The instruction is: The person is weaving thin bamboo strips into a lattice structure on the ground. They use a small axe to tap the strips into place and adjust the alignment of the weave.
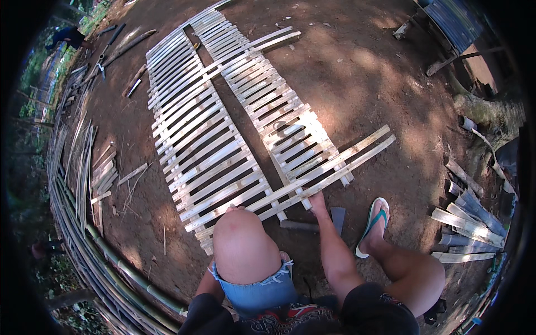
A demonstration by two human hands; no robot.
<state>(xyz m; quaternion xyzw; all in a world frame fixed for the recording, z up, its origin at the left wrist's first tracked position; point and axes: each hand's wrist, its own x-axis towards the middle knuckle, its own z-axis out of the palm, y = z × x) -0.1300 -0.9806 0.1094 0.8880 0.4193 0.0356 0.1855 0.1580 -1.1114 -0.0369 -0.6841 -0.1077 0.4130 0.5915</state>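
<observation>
Two slatted panels of split bamboo [245,192] lie side by side on the ground, with a long gap between them. Longer bamboo slats [357,163] cross both panels and stick out past the right side. My right hand [316,203] is closed at the near edge of the right panel, its fingers partly hidden under the lowest crossing slat. My left hand is mostly hidden behind my raised knee [239,231]; only a bit of skin shows at the slats above it. Beside my right forearm lies a tool with a broad grey blade [338,219] and a dark handle [298,225].
Long bamboo poles [128,273] curve along the left edge, near a small pile of cut slats [104,174]. Split bamboo pieces [472,229] are heaped at right by a tree trunk [486,114]. A person [68,37] is at the far left. My sandalled foot [375,226] stands on bare earth.
</observation>
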